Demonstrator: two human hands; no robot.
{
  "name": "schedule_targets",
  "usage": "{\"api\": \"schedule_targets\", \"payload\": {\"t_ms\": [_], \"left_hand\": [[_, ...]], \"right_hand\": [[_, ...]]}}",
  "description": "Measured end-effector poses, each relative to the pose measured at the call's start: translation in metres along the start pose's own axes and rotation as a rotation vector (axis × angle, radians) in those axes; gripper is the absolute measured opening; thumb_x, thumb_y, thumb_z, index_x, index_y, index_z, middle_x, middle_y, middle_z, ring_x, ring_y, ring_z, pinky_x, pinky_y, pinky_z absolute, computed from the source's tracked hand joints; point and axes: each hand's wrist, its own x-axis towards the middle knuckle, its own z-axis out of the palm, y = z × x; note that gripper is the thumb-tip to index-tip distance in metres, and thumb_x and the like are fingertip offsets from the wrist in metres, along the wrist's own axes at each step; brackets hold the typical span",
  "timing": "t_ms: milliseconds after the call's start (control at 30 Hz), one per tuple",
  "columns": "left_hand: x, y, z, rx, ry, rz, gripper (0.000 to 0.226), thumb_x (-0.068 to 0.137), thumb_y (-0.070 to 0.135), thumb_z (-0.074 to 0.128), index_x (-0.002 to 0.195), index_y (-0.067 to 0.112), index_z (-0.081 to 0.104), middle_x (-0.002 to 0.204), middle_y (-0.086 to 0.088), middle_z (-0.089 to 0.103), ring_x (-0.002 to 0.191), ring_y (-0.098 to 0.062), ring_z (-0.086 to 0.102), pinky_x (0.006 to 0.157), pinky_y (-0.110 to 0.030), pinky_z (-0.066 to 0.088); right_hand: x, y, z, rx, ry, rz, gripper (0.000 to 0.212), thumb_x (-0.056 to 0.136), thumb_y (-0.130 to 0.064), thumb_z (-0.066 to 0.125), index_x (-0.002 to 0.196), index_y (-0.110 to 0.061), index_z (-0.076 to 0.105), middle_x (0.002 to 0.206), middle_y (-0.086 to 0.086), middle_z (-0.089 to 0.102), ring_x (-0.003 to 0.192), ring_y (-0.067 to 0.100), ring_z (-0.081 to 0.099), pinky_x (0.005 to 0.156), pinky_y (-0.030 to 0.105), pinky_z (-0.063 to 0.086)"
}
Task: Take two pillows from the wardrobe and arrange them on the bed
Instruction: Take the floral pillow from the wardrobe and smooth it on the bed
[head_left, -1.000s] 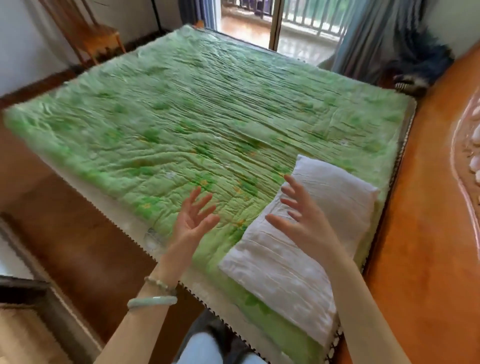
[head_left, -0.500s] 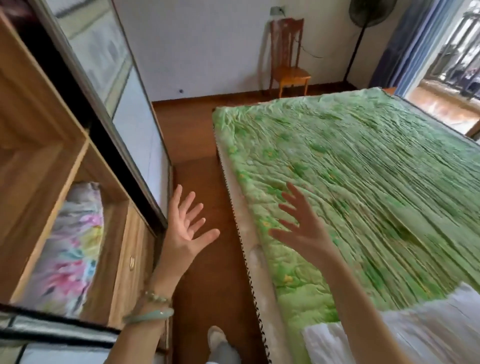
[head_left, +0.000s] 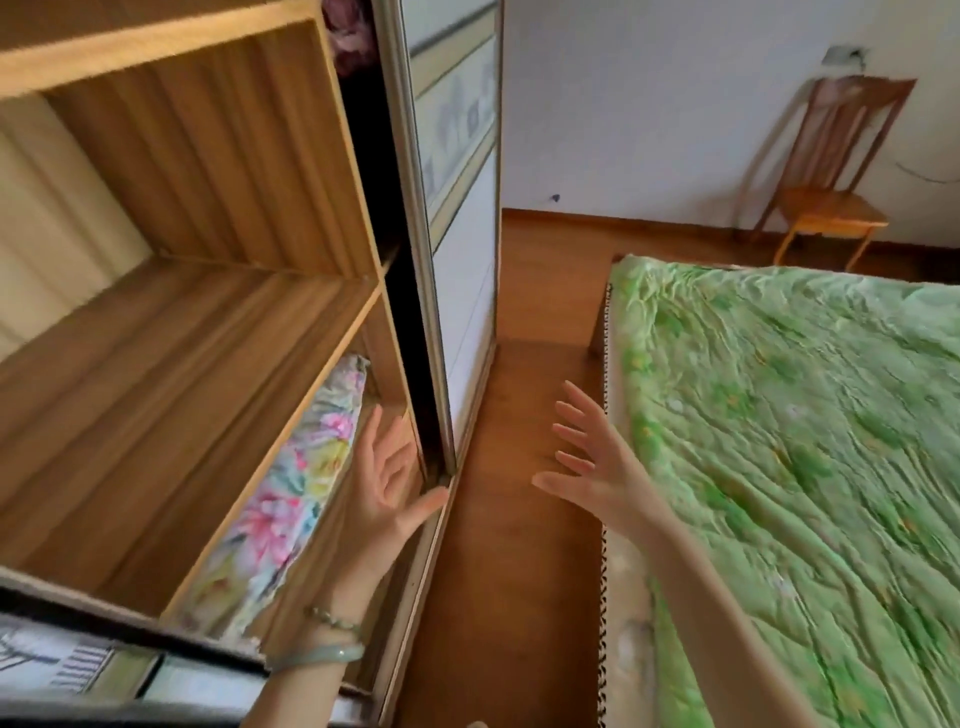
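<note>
A floral pillow in pink, yellow and pale blue lies in a lower compartment of the open wooden wardrobe on the left. My left hand is open, palm up, right in front of that compartment and just beside the pillow, touching nothing. My right hand is also open with fingers spread, held over the floor between wardrobe and bed. The bed with its green quilt fills the right side. The white pillow laid on it earlier is out of view.
A sliding wardrobe door with a metal frame stands just beyond my left hand. A narrow strip of wooden floor runs between wardrobe and bed. A wooden chair stands against the far white wall.
My view has swung left from the bed and its white pillow to the wardrobe. Both hands stayed open and came along; the left one now reaches the floral pillow's compartment.
</note>
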Motion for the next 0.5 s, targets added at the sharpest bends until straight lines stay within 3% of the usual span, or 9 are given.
{"api": "schedule_targets", "payload": {"t_ms": [100,233,367,500], "left_hand": [[0.013,-0.005,-0.017,0.010,0.091,-0.017,0.107,0.058,0.015,0.086,0.144,0.049,0.031,0.145,0.019,0.047,0.129,-0.007,0.051,0.112,-0.038,0.033],[0.023,-0.016,-0.030,0.024,0.200,-0.051,0.105,0.062,0.008,0.083,0.144,0.049,0.031,0.147,0.018,0.045,0.129,-0.006,0.051,0.110,-0.034,0.034],[0.032,-0.033,-0.036,0.038,0.300,-0.096,0.102,0.062,0.015,0.083,0.143,0.049,0.031,0.149,0.021,0.041,0.130,-0.004,0.048,0.109,-0.027,0.035],[0.052,-0.050,-0.037,0.035,0.472,-0.142,0.092,0.063,0.020,0.083,0.137,0.051,0.037,0.145,0.030,0.040,0.129,0.005,0.046,0.107,-0.021,0.035]], "right_hand": [[0.043,0.002,0.017,-0.027,-0.110,-0.015,0.098,0.071,-0.009,0.081,0.147,-0.034,0.024,0.146,-0.004,0.039,0.129,0.011,0.044,0.103,0.031,0.045],[0.099,0.003,0.044,-0.043,-0.267,-0.032,0.094,0.073,-0.011,0.080,0.142,-0.041,0.025,0.142,-0.012,0.040,0.129,0.011,0.044,0.093,0.012,0.045],[0.154,0.008,0.072,-0.033,-0.438,-0.037,0.093,0.075,-0.006,0.078,0.145,-0.035,0.023,0.143,-0.013,0.037,0.132,0.012,0.040,0.102,0.030,0.044],[0.207,0.022,0.087,-0.034,-0.605,-0.046,0.091,0.076,-0.007,0.077,0.141,-0.044,0.024,0.147,-0.010,0.036,0.132,0.011,0.039,0.104,0.036,0.041]]}}
